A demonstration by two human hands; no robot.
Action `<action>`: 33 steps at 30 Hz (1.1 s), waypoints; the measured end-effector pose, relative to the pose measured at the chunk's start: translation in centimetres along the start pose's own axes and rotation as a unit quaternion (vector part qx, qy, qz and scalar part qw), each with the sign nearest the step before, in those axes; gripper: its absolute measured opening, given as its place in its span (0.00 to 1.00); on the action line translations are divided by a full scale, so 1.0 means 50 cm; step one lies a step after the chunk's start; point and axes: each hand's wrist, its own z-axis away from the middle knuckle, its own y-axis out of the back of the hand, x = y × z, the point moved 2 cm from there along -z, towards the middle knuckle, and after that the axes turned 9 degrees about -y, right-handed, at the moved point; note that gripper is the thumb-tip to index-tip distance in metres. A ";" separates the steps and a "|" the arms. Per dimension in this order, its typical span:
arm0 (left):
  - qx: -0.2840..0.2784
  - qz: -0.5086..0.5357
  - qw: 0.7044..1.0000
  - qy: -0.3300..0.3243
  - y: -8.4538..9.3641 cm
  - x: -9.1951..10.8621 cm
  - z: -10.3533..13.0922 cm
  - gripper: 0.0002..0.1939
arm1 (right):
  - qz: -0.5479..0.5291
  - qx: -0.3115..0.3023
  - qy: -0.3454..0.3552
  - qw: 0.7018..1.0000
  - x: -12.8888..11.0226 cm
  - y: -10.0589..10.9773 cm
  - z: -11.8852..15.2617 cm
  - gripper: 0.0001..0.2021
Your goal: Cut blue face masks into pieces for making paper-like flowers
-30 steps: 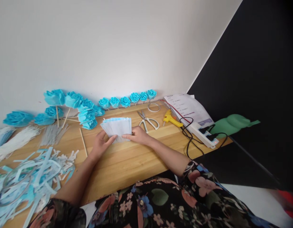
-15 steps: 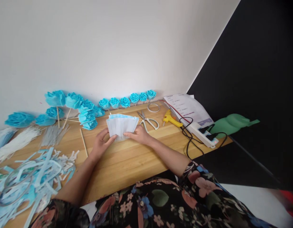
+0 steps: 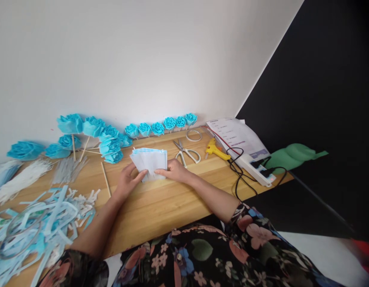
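Observation:
A small stack of pale blue-white face masks (image 3: 150, 162) is held up over the wooden table, its upper edges fanned apart. My left hand (image 3: 129, 177) grips the stack's left side, thumb in front and fingers behind. On the right side, my right hand (image 3: 175, 170) pinches it the same way. Just beyond my right hand lie open scissors (image 3: 187, 152) with white handles. A thin wooden stick (image 3: 105, 179) rests left of my left hand.
Blue fabric roses (image 3: 111, 145) line the wall. Cut strips (image 3: 37, 227) pile up at front left, near white ties (image 3: 27, 179) and clear sticks (image 3: 67, 169). At right are a tape ring (image 3: 194, 136), a yellow glue gun (image 3: 216, 149), a power strip (image 3: 257, 169), papers (image 3: 236, 137) and green material (image 3: 292, 154).
The mask stack's right side has swung inward and its top edge sits slightly lower. Both hands keep their hold in nearly the same place.

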 end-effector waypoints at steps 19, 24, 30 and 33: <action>0.002 -0.004 1.000 -0.024 -0.002 -0.007 0.002 0.18 | 0.000 -0.014 0.003 1.000 0.003 -0.003 -0.004 0.25; 0.005 0.001 0.999 -0.032 -0.002 -0.007 0.001 0.17 | 0.003 -0.001 0.004 1.000 0.008 -0.004 -0.003 0.23; 0.012 -0.011 0.999 -0.034 0.001 -0.007 0.003 0.15 | -0.068 0.038 0.028 0.997 0.004 0.002 -0.003 0.20; 0.016 -0.010 1.000 -0.023 0.000 -0.013 0.005 0.17 | -0.055 0.021 0.020 0.998 0.001 0.003 -0.004 0.21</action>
